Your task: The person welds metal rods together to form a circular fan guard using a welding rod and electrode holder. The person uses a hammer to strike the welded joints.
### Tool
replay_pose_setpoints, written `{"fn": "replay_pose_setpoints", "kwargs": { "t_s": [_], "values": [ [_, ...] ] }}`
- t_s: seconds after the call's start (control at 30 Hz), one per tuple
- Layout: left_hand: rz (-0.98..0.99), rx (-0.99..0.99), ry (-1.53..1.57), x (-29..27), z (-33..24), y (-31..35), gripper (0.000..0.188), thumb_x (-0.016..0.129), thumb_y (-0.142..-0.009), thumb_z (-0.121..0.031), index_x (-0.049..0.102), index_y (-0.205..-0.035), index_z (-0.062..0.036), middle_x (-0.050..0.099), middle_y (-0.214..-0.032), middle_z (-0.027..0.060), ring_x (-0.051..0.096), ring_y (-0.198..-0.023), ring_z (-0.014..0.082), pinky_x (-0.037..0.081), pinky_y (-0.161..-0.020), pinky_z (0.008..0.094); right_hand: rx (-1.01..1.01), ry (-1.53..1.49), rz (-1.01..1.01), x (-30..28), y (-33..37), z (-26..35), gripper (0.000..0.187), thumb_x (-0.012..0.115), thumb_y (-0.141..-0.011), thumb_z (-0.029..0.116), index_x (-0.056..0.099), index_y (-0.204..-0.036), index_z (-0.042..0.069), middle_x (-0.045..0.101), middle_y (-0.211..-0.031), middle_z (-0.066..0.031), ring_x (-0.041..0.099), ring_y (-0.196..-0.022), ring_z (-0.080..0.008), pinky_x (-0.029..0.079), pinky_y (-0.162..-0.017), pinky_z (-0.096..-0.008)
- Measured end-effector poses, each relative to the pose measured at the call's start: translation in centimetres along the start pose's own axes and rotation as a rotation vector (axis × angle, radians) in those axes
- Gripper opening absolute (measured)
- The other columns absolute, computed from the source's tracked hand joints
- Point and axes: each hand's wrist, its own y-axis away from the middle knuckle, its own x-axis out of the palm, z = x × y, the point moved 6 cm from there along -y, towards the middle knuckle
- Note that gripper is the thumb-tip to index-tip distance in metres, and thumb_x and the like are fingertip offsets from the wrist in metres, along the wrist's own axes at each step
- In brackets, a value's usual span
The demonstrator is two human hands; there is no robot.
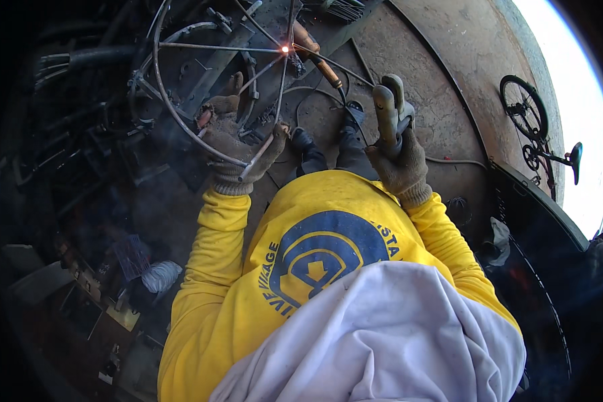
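My left hand [238,137], in a worn brown glove, is closed around the lower rim of a round metal rod frame [163,87], whose spokes meet at a small glowing orange spot. The glove hides part of the rim. My right hand [403,161], also gloved, grips a plier-like tool [386,114] with two thick, pale, rounded arms pointing away from me. Its other end is hidden in the glove. Near the glowing joint, between my hands, is a tool with a wooden-looking handle [329,74] and a dark cable; whether it touches the frame, I cannot tell.
Metal rods and scrap [74,60] crowd the dark left side. A cable [455,162] runs over the concrete floor. At the right stand a bicycle [524,107] and a dark metal panel [543,201]. A bundle of white cord [161,276] lies at lower left.
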Motion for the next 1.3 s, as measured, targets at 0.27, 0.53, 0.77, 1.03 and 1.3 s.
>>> {"fn": "replay_pose_setpoints", "kwargs": {
  "t_s": [0.27,0.53,0.77,1.03,1.3],
  "values": [
    [0.148,0.079,-0.294,-1.2,-2.2,-2.4,0.098,0.084,-0.079,-0.044,0.032,-0.148,0.0006,0.052,-0.128,0.0137,0.043,-0.137,0.0242,0.029,-0.120,0.0426,0.090,-0.168,0.005,0.7,0.6,-3.2,0.064,0.084,-0.078,0.025,0.055,-0.130,0.003,0.071,-0.106,-0.0190,0.073,-0.096,-0.0321,0.056,-0.084,-0.0390],
    [-0.025,0.155,-0.085,-1.2,-2.7,-3.2,0.103,0.088,-0.076,-0.041,0.020,-0.142,-0.0015,0.055,-0.131,0.0153,0.050,-0.132,0.0242,0.031,-0.121,0.0432,-0.001,-0.054,-0.005,0.1,0.4,-1.3,0.048,0.081,-0.081,0.018,0.056,-0.120,0.002,0.069,-0.088,-0.0083,0.068,-0.076,-0.0198,0.055,-0.073,-0.0343],
    [0.063,0.219,-0.400,-1.6,-5.4,-4.7,0.105,0.089,-0.073,-0.047,0.022,-0.141,-0.0015,0.057,-0.135,0.0161,0.055,-0.124,0.0229,0.036,-0.117,0.0416,0.112,-0.112,0.040,0.3,0.7,-2.9,0.061,0.085,-0.079,0.028,0.057,-0.126,0.001,0.071,-0.104,-0.0178,0.072,-0.096,-0.0301,0.056,-0.083,-0.0382],
    [-0.044,0.192,-0.184,-0.7,-5.1,-4.5,0.112,0.090,-0.068,-0.053,0.026,-0.141,0.0012,0.056,-0.129,0.0166,0.055,-0.118,0.0246,0.036,-0.115,0.0424,0.133,-0.291,-0.071,0.0,0.9,-5.3,0.058,0.084,-0.080,0.025,0.055,-0.124,0.000,0.070,-0.096,-0.0129,0.069,-0.085,-0.0230,0.055,-0.080,-0.0350],
    [-0.069,0.180,-0.224,-2.4,-6.3,-5.9,0.115,0.092,-0.070,-0.041,0.018,-0.147,0.0021,0.045,-0.137,0.0169,0.053,-0.123,0.0267,0.044,-0.111,0.0401,0.222,-0.396,-0.165,-0.5,0.8,-5.9,0.047,0.082,-0.082,0.019,0.056,-0.116,0.001,0.068,-0.086,-0.0081,0.066,-0.072,-0.0143,0.054,-0.067,-0.0300]
  ]
}}
